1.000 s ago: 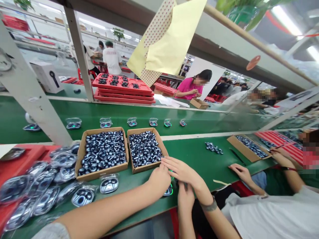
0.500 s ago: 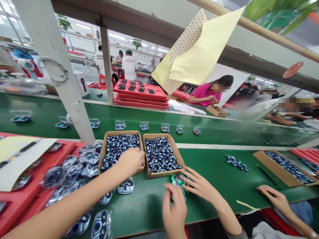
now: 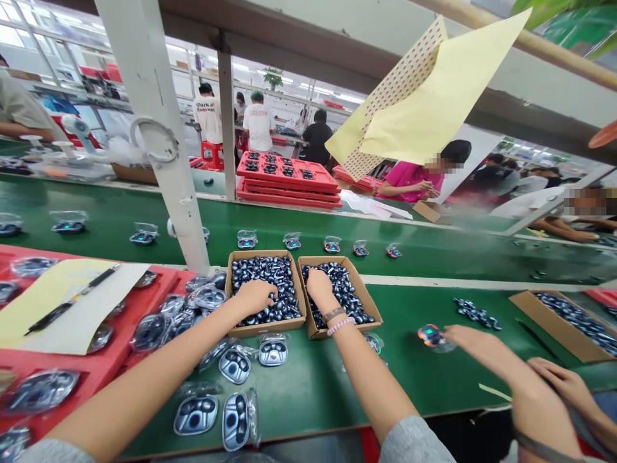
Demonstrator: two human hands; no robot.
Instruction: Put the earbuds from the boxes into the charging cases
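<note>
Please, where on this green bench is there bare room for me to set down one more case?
Bare green bench shows between your right forearm and the bagged earbud cases. More shows right of the cardboard box, before the loose earbuds. It is crowded at left, where bagged cases pile around the red tray.

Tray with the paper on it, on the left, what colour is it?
Red. The head view shows the tray best.

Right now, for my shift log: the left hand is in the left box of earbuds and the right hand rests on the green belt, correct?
No: the head view shows the right hand inside the right box, among the earbuds, not on the belt.
</note>
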